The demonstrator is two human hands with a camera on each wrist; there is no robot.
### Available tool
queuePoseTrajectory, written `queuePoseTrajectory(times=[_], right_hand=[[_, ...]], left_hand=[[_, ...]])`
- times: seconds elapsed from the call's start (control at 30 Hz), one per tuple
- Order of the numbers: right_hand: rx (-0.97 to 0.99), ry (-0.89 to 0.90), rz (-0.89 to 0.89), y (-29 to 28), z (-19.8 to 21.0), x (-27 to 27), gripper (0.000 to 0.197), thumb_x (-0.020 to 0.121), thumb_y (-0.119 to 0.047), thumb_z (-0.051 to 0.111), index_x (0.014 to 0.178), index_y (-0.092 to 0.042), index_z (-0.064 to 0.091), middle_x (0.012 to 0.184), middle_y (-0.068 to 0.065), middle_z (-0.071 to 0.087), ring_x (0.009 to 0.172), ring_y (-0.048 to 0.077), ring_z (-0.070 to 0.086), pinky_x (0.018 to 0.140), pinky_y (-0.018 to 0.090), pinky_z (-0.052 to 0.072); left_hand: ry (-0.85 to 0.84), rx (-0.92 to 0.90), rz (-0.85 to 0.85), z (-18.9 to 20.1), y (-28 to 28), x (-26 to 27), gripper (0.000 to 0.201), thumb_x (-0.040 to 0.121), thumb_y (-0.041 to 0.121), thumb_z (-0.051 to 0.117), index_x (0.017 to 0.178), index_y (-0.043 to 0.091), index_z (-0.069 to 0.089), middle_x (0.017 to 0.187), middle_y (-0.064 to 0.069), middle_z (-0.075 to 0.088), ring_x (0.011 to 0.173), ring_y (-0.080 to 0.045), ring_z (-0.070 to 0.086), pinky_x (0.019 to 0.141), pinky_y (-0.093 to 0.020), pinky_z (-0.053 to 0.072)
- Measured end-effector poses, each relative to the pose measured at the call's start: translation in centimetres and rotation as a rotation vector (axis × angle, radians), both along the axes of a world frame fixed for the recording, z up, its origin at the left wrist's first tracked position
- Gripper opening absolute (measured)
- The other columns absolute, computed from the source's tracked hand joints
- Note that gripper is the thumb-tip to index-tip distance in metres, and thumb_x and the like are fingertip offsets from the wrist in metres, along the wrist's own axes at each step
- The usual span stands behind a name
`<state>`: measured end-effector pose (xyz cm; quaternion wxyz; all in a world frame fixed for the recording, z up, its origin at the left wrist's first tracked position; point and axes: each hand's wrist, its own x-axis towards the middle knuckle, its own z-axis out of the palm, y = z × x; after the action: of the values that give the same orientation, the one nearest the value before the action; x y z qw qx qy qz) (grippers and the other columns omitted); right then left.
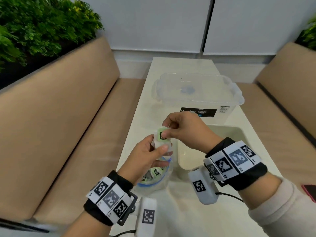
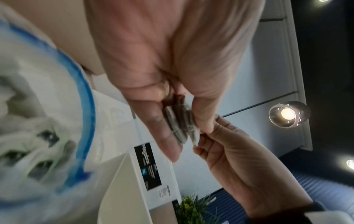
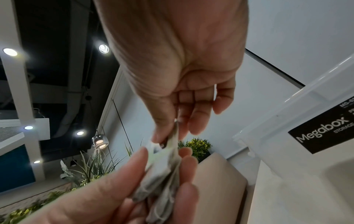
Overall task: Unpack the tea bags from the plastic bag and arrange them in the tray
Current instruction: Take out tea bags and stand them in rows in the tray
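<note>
Both hands raised over plastic bag (image 1: 154,177), left hand (image 1: 147,156) grip holding tea bags (image 1: 162,139), right hand (image 1: 184,127) grip pinching top one

L hand (image 1: 147,151) grips tea bags (image 1: 161,140) above plastic bag (image 1: 153,178); R hand (image 1: 184,127) pinches top one.

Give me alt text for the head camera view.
Left hand grips a bunch of tea bags above the open plastic bag while the right hand pinches the top one, beside a cream tray.
</note>
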<state>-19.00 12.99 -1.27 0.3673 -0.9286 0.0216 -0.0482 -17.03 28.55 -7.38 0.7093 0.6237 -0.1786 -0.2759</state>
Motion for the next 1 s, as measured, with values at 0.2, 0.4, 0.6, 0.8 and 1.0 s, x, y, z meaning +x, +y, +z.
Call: queuePoseTrajectory(times=[0.2,0.4,0.6,0.8,1.0], right_hand=[[0.035,0.058,-0.026,-3.2,0.0,-0.6,0.012,0.086,-0.016,0.065,0.082,-0.026,0.061,0.066,-0.004,0.067,0.058,0.008,0.064,0.056,0.016,0.046],[0.165,0.013,-0.084,-7.9,-0.3,-0.6,0.007,0.084,-0.017,0.068,0.078,-0.019,0.064,0.074,-0.004,0.064,0.062,0.008,0.058,0.070,0.028,0.049],[-0.041,0.115,-0.096,-11.6,-2.6,2.8,0.012,0.081,-0.019,0.071,0.072,-0.025,0.067,0.061,-0.007,0.055,0.056,0.008,0.048,0.065,0.026,0.044],[-0.463,0.215,-0.006,-12.0,-7.7,6.5,0.014,0.085,-0.028,0.065,0.093,-0.017,0.070,0.087,-0.001,0.067,0.085,0.019,0.061,0.071,0.026,0.044],[-0.691,0.245,0.069,-11.8,-10.4,8.4,0.013,0.088,-0.027,0.057,0.095,-0.020,0.066,0.096,0.003,0.067,0.090,0.025,0.060,0.068,0.029,0.043]], left_hand=[[0.179,-0.097,0.100,-0.5,-3.5,-1.4,0.026,0.092,0.033,0.042,0.093,0.012,0.058,0.083,-0.002,0.070,0.080,-0.014,0.070,0.055,-0.027,0.057],[0.161,0.017,0.149,-2.0,-5.8,-2.3,0.023,0.097,0.023,0.042,0.093,0.004,0.056,0.096,-0.010,0.069,0.078,-0.016,0.069,0.055,-0.027,0.056],[0.042,0.236,0.028,-4.1,-6.6,-3.5,0.019,0.098,0.020,0.043,0.095,0.011,0.059,0.090,-0.010,0.064,0.084,-0.018,0.068,0.060,-0.029,0.057],[0.058,0.245,0.019,-4.9,-7.4,-3.7,0.018,0.097,0.020,0.043,0.095,0.014,0.060,0.094,-0.010,0.061,0.095,-0.031,0.066,0.061,-0.028,0.057],[0.119,0.219,0.033,-5.1,-7.6,-3.3,0.020,0.097,0.021,0.043,0.097,0.013,0.061,0.089,-0.010,0.069,0.085,-0.021,0.070,0.063,-0.031,0.058]])
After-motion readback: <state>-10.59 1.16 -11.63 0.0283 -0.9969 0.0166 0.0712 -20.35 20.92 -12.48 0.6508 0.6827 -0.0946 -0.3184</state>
